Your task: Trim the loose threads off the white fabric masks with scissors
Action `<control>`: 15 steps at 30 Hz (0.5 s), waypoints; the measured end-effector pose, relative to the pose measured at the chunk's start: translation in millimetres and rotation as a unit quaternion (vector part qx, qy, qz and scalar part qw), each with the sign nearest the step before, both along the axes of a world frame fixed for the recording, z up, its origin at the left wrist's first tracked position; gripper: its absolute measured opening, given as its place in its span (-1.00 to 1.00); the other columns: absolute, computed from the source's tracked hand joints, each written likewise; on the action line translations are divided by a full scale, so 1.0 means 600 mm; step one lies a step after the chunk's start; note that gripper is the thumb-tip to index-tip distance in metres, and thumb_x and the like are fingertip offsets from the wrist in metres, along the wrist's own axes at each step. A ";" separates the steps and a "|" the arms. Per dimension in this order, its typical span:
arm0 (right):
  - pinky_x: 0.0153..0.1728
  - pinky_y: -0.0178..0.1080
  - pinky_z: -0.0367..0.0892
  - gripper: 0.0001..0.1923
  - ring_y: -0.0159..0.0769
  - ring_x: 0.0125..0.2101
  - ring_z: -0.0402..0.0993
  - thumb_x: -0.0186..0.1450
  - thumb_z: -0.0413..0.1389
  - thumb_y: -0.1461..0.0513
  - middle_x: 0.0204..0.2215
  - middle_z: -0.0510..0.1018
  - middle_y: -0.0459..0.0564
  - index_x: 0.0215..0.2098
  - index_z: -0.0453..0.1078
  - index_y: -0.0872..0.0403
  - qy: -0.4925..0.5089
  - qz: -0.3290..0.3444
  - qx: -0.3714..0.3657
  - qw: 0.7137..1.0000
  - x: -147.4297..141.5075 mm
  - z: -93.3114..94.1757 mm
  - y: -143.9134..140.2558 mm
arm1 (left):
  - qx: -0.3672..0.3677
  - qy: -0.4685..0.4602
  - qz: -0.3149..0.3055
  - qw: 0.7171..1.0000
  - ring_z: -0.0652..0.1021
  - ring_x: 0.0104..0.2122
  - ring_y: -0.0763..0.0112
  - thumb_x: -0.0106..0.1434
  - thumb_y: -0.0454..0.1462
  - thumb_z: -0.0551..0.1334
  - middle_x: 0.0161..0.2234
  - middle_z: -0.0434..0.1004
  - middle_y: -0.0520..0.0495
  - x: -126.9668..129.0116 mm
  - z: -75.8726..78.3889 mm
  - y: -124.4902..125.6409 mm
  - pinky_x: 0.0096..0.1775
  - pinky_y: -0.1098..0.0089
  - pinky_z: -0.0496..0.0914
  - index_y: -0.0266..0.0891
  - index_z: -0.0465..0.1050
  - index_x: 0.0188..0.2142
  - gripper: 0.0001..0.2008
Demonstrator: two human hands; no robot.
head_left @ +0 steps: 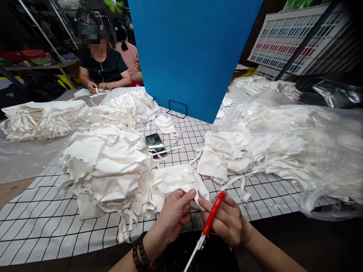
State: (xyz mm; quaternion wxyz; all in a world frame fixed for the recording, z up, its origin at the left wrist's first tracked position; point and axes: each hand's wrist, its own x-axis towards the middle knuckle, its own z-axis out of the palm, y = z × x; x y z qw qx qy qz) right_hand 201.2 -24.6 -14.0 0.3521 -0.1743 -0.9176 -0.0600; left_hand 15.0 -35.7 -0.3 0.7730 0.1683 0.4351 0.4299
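Observation:
Near the table's front edge, my left hand (177, 213), with dark beads at its wrist, pinches the edge of a white cloth piece (176, 177) between thumb and fingers. Close beside it, my right hand (225, 219) is closed around red-handled scissors (211, 215), whose metal blades point down towards me. The fingertips of this hand also touch the cloth's right side. A large heap of white cloth pieces (110, 170) with thin straps lies left of my hands. More white pieces (224, 151) lie to the right.
A phone (155, 144) lies on the grid-patterned tablecloth (187, 139). Behind it a tall blue board (193, 56) stands by a wire bookend (178, 108). Clear plastic (326, 151) covers cloth at right; a stack (42, 117) lies left. A co-worker (102, 68) sits across, handling white pieces.

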 end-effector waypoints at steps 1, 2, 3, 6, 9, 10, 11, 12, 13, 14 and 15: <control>-0.31 -0.07 0.37 -0.82 -0.14 -0.34 0.60 0.21 0.08 0.35 -0.13 0.64 0.10 -0.30 0.45 -0.03 0.002 -0.004 -0.017 1.000 0.001 -0.004 -0.002 | 0.009 0.007 0.029 0.999 -0.06 -0.69 0.70 0.12 -0.08 0.39 -0.67 0.03 0.26 0.001 0.001 -0.003 -0.71 0.65 -0.12 -0.27 0.29 -0.44 -0.64; -0.30 -0.07 0.37 -0.80 -0.13 -0.33 0.60 0.21 0.09 0.36 -0.15 0.64 0.09 -0.29 0.45 -0.04 0.007 -0.007 -0.047 0.999 0.001 -0.007 -0.003 | 0.024 0.011 0.063 0.998 -0.06 -0.69 0.69 0.15 -0.08 0.37 -0.65 0.10 0.25 0.001 0.003 -0.005 -0.71 0.66 -0.11 -0.26 0.30 -0.39 -0.66; -0.30 -0.07 0.38 -0.79 -0.13 -0.31 0.59 0.20 0.10 0.37 -0.17 0.65 0.08 -0.27 0.46 -0.04 0.017 -0.008 -0.091 0.996 0.000 -0.010 -0.005 | 0.040 0.013 0.096 0.994 -0.04 -0.69 0.70 0.18 -0.08 0.34 -0.59 0.22 0.21 -0.001 0.005 -0.008 -0.72 0.66 -0.09 -0.26 0.31 -0.34 -0.68; -0.24 -0.08 0.39 -0.76 -0.14 -0.28 0.56 0.19 0.16 0.36 -0.21 0.63 0.05 -0.20 0.43 -0.04 0.059 -0.002 -0.286 0.957 -0.007 -0.009 -0.010 | 0.068 0.002 0.164 0.984 0.08 -0.67 0.72 0.24 -0.11 0.30 -0.36 0.45 0.05 -0.013 0.015 -0.014 -0.71 0.67 0.04 -0.26 0.29 -0.30 -0.72; -0.25 -0.16 0.42 -0.82 -0.22 -0.28 0.53 0.23 0.19 0.28 -0.12 0.58 0.04 -0.21 0.35 -0.03 0.158 -0.027 -0.509 0.846 -0.018 -0.001 -0.012 | 0.066 -0.007 0.153 0.986 0.25 -0.60 0.68 0.23 -0.18 0.33 -0.36 0.47 0.00 -0.025 0.026 -0.022 -0.60 0.63 0.25 -0.29 0.34 -0.29 -0.76; -0.25 -0.19 0.42 -0.84 -0.24 -0.25 0.52 0.25 0.20 0.25 -0.08 0.56 0.04 -0.23 0.32 -0.02 0.206 -0.044 -0.562 0.800 -0.022 0.002 -0.009 | 0.068 -0.004 0.132 0.989 0.29 -0.58 0.66 0.22 -0.20 0.34 -0.36 0.48 -0.01 -0.028 0.028 -0.025 -0.55 0.61 0.29 -0.31 0.38 -0.27 -0.76; -0.24 -0.22 0.42 -0.84 -0.25 -0.22 0.51 0.26 0.20 0.23 -0.05 0.54 0.03 -0.26 0.29 -0.02 0.250 -0.058 -0.599 0.758 -0.027 0.004 -0.005 | 0.072 0.004 0.108 0.992 0.32 -0.56 0.65 0.21 -0.21 0.35 -0.34 0.50 -0.04 -0.030 0.030 -0.029 -0.52 0.59 0.32 -0.33 0.41 -0.25 -0.77; -0.23 -0.23 0.42 -0.82 -0.26 -0.18 0.50 0.26 0.22 0.21 -0.02 0.52 0.03 -0.29 0.26 -0.01 0.285 -0.065 -0.621 0.728 -0.033 0.004 0.001 | 0.078 0.013 0.084 0.993 0.35 -0.55 0.64 0.20 -0.22 0.36 -0.32 0.52 -0.06 -0.032 0.030 -0.032 -0.49 0.57 0.33 -0.34 0.45 -0.23 -0.77; -0.22 -0.24 0.42 -0.77 -0.26 -0.16 0.49 0.23 0.25 0.20 0.00 0.51 0.03 -0.30 0.24 0.00 0.306 -0.063 -0.633 0.708 -0.040 0.003 0.007 | 0.084 0.026 0.064 0.994 0.37 -0.55 0.64 0.19 -0.23 0.36 -0.31 0.53 -0.07 -0.033 0.030 -0.035 -0.47 0.56 0.33 -0.34 0.48 -0.23 -0.77; -0.23 -0.25 0.41 -0.73 -0.27 -0.17 0.48 0.20 0.28 0.19 0.00 0.50 0.02 -0.31 0.24 0.00 0.314 -0.053 -0.642 0.697 -0.047 0.001 0.014 | 0.089 0.038 0.050 0.994 0.38 -0.55 0.63 0.19 -0.22 0.36 -0.32 0.54 -0.08 -0.033 0.029 -0.038 -0.46 0.55 0.33 -0.35 0.51 -0.25 -0.78; -0.26 -0.26 0.41 -0.70 -0.29 -0.21 0.49 0.16 0.31 0.19 -0.03 0.51 0.01 -0.31 0.25 0.01 0.315 -0.039 -0.651 0.690 -0.056 -0.001 0.020 | 0.093 0.050 0.041 0.994 0.38 -0.54 0.62 0.19 -0.22 0.36 -0.35 0.54 -0.08 -0.034 0.028 -0.040 -0.44 0.54 0.32 -0.35 0.53 -0.28 -0.80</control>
